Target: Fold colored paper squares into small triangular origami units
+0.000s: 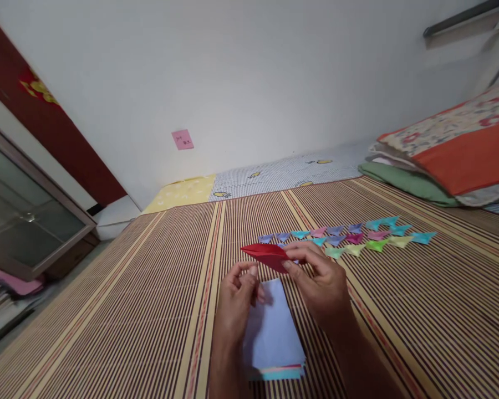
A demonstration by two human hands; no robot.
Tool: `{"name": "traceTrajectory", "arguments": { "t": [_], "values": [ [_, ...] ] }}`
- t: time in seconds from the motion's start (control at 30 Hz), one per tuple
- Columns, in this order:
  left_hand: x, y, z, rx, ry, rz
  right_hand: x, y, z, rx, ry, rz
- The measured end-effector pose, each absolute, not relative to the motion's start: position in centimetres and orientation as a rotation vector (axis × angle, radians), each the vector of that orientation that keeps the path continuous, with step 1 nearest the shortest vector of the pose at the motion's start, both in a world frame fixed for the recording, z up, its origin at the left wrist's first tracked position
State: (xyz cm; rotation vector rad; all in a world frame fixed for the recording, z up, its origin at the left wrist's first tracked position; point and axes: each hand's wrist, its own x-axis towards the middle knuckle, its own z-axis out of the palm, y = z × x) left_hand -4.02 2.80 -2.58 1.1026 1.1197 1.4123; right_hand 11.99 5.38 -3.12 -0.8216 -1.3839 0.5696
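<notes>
My right hand point(322, 282) grips a red paper boat point(266, 255) by its right end, between thumb and fingers. The boat is held above the mat, its pointed left end facing away from that hand. Just under this free end is my left hand point(241, 293), its fingers curled and the thumb tip against the index finger, with no paper visible in it. Below both hands lies a stack of paper sheets point(276, 332), pale blue on top, with red and turquoise edges showing at the near side. My left hand covers part of the stack's left side.
Several small folded paper boats point(376, 245) in many colours stand in rows beyond my right hand. A striped bamboo mat point(149, 310) spreads under everything. Folded bedding point(461, 155) is piled at the right by the wall. A pink note point(182, 139) sticks to the wall.
</notes>
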Motion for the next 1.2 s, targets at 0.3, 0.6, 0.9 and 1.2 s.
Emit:
{"name": "traceTrajectory", "arguments": {
  "t": [0.3, 0.6, 0.9, 1.2],
  "values": [
    [-3.7, 2.9, -2.9, 0.957, 0.920, 1.533, 11.3, 4.9, -2.9, -0.865, -1.445, 0.700],
    [-3.0, 2.9, -2.6, 0.965, 0.978, 1.685, 10.7, 5.2, -3.7, -0.905, -1.303, 0.904],
    [-3.1, 3.4, -2.8, 1.027, 1.043, 1.394, 10.7, 5.7, -4.6, -0.892, -1.199, 1.037],
    [-3.1, 3.2, -2.9, 1.163, 1.125, 1.382, 12.3, 5.9, -4.0, -0.911, -1.344, 0.761]
  ]
}}
